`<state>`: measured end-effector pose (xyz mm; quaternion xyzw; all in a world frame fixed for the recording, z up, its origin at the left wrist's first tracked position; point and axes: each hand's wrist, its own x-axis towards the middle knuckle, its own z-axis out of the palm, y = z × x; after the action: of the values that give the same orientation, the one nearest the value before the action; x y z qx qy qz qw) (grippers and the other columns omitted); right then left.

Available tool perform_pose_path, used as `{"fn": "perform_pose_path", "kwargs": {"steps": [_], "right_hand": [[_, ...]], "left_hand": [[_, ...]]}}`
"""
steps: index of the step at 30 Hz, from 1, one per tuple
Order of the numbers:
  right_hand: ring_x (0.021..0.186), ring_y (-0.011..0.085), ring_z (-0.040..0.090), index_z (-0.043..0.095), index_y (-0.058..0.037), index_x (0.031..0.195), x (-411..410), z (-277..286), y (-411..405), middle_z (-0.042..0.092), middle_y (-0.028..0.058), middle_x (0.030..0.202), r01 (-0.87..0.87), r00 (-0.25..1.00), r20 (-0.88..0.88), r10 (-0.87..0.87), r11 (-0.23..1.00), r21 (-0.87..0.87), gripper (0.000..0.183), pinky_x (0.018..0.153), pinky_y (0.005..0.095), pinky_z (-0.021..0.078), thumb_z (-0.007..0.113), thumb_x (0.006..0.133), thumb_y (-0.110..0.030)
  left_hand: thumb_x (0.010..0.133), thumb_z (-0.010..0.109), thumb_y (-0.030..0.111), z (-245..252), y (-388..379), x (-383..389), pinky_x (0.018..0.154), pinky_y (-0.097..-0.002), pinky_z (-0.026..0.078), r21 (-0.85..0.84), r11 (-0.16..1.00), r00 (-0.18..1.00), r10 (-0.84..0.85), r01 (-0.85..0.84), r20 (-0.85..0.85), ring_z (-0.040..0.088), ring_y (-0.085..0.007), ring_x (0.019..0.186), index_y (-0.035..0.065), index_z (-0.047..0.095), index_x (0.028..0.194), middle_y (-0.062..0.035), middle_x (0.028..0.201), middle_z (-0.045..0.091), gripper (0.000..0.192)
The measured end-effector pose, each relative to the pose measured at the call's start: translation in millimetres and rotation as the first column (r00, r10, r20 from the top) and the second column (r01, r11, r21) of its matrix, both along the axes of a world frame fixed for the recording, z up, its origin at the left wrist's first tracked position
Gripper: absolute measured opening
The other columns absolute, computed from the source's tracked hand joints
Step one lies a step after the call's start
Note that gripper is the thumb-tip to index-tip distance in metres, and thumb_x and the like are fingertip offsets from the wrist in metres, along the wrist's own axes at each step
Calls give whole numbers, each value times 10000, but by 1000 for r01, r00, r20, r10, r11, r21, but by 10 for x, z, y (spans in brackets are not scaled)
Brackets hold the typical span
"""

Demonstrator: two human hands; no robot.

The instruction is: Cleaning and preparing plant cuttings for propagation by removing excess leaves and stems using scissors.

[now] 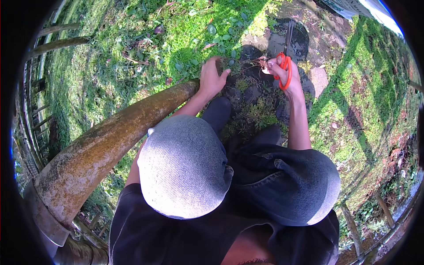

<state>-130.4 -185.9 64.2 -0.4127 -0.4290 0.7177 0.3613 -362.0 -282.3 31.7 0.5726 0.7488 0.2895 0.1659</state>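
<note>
Orange-handled scissors (285, 71) are in my right hand (293, 79), their dark blades pointing away from me over a stone. The thumb and fingertips of that same hand also pinch the reddish, root-like end of a thin plant (246, 62). Its stems stretch left toward my left hand (211, 79). There the thumb stands apart from the curled fingers, with leafy stems in the gap. The fingertips are hidden, so I cannot tell whether they grip the plant. Both hands are above low weeds and dark stones, just beyond my shoes (217, 112).
A thick, weathered pipe (116, 122) slants along my left side, close to my left forearm. Low green plants (198, 36) cover the ground around flat stones (319, 79). A white printed sack (351, 8) lies at the far right. Pole fences (61, 44) border the left side.
</note>
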Motion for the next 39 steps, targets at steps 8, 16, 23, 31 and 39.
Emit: {"fn": "perform_pose_path", "kwargs": {"steps": [8, 16, 23, 31, 39], "right_hand": [[674, 66, 528, 445, -127, 806, 89, -61, -113, 606, 5, 831, -5, 993, 121, 1, 999, 31, 219, 535, 207, 378, 662, 827, -109], [675, 74, 539, 456, -113, 805, 19, 93, -73, 602, 9, 813, 15, 998, 54, -14, 1000, -15, 207, 559, 205, 412, 661, 828, -101], [760, 140, 599, 474, -52, 843, 29, 270, -7, 593, 75, 861, 62, 996, -75, -58, 997, 42, 156, 762, 349, 563, 626, 836, -14], [673, 133, 592, 431, -61, 838, -128, 259, -69, 598, 82, 816, -87, 996, 7, 87, 994, 58, 215, 703, 332, 555, 644, 833, -38], [588, 101, 609, 503, -40, 864, -95, 289, -15, 608, 41, 744, -169, 962, 220, 160, 985, 23, 211, 510, 225, 506, 697, 826, -114]], "left_hand": [[763, 635, 52, -112, -93, -98, 823, -428, 464, -282, 958, 993, 78, -50, 90, 587, -387, 926, -20, 540, 1048, -215, 941, 606, 309], [822, 564, 1, -277, -88, -134, 691, -375, 505, -311, 941, 886, 251, -130, 390, 664, -246, 758, -17, 561, 909, -151, 797, 653, 89], [926, 487, -4, 69, 275, 68, 722, -286, 456, -92, 981, 559, 174, -171, 811, 566, -145, 772, 16, 463, 987, -85, 877, 612, 69], [960, 217, 573, 279, 306, 225, 698, -372, 453, -299, 950, -191, 312, 90, 931, 543, -212, 796, 9, 458, 1165, -113, 925, 568, 647], [986, 467, 202, 384, 717, 612, 665, -260, 462, -105, 993, 157, 94, 59, 983, 549, -110, 717, 35, 563, 999, -29, 813, 603, 194]]}}
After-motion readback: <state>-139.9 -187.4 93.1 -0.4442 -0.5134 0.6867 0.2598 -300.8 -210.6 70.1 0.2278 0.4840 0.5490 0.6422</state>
